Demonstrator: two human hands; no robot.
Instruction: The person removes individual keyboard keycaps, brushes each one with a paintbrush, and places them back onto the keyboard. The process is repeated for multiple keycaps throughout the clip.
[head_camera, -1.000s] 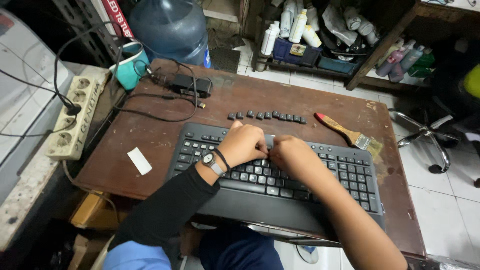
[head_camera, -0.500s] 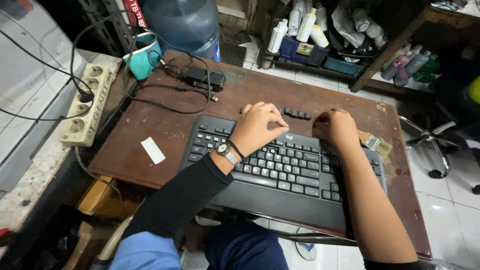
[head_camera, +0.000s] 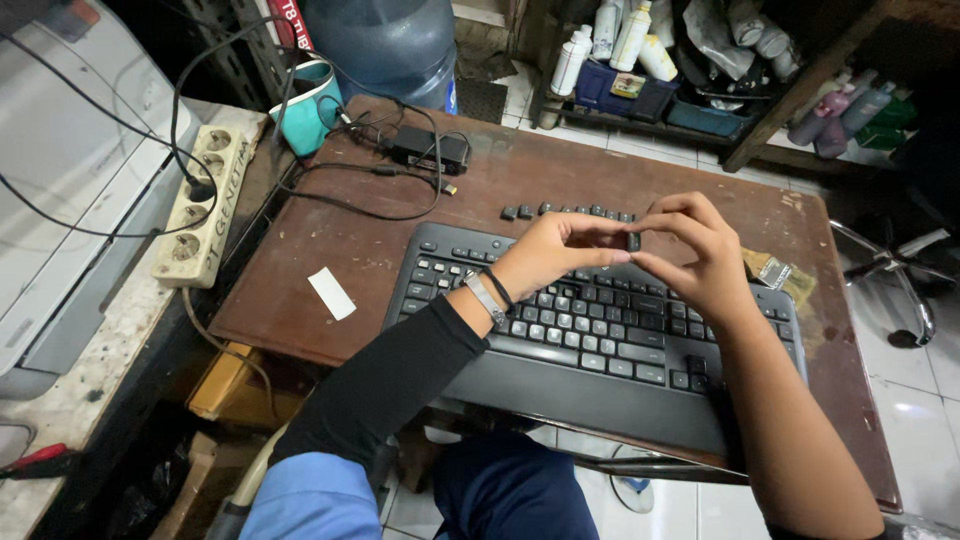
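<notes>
At the centre of the frame, one black full-size computer keyboard (head_camera: 600, 330) lies on the worn brown wooden table (head_camera: 330, 250). Just above its top edge, the left hand (head_camera: 553, 255) and right hand (head_camera: 700, 255) meet fingertip to fingertip, pinching one small black keycap (head_camera: 633, 241) between them. Beyond, roughly eight loose black keycaps (head_camera: 565, 211) sit in one row.

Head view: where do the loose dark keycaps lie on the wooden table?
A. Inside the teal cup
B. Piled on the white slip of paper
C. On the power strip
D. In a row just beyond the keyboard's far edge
D. The keycaps sit in a line on the bare table just past the far edge of the keyboard, partly behind the hands.
</notes>
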